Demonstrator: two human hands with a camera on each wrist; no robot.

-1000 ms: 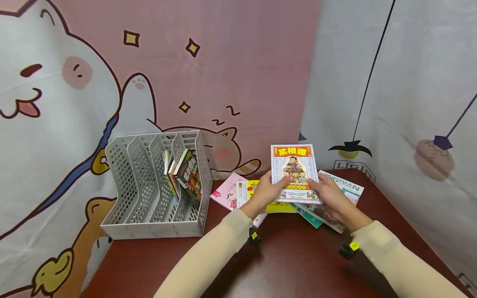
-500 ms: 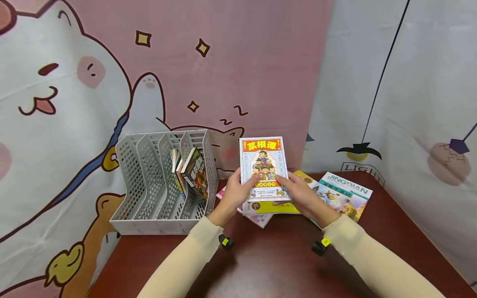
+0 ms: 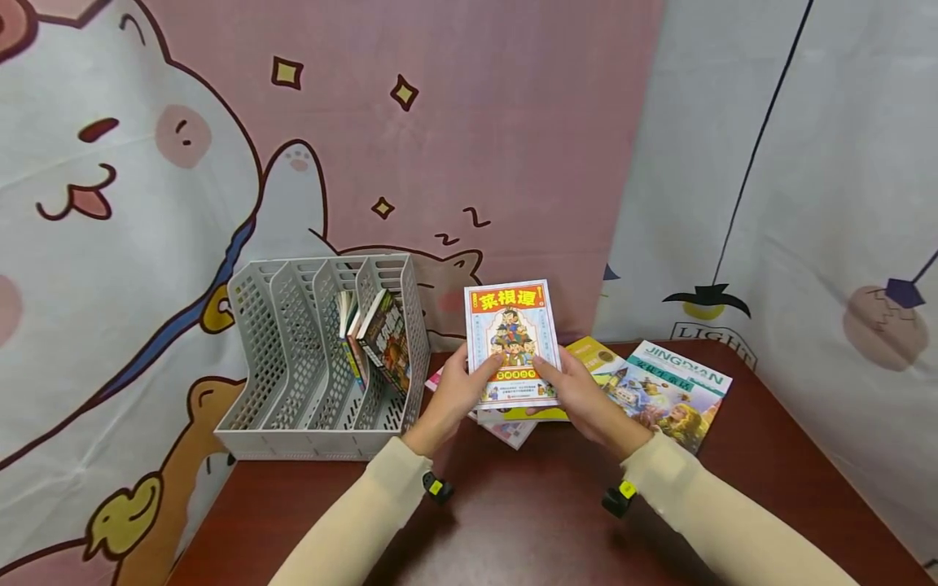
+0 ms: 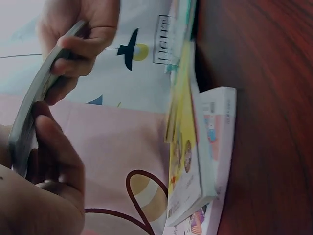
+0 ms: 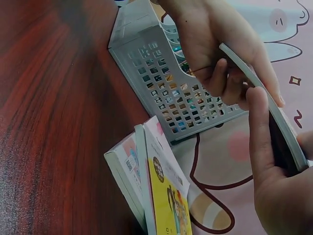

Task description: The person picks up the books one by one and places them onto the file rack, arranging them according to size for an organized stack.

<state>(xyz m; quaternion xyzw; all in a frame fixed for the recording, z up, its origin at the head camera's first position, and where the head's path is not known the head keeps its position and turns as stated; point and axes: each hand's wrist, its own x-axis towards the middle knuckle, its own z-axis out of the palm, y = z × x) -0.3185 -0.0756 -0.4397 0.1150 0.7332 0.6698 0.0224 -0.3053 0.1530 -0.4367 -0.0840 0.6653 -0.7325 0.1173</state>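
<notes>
A thin book with a red-and-white cover and cartoon children is held up, cover facing the head camera. My left hand grips its lower left edge, thumb on the cover and fingers behind. On the lower right edge my right hand grips it the same way. Both wrist views show the book edge-on, slightly bowed, with fingers curled against its back. Below and behind it, on the table, lie a yellow book, a pink book and a green-and-white JINGDIAN book.
A grey perforated file rack with several slots stands at the left of the brown table. Several books lean in its right-hand slots. A cartoon-printed cloth hangs behind the table.
Both hands have carried the book leftward from above the right-hand pile, then lowered it slightly. The JINGDIAN book has come into fuller view. The head view has turned a little left.
</notes>
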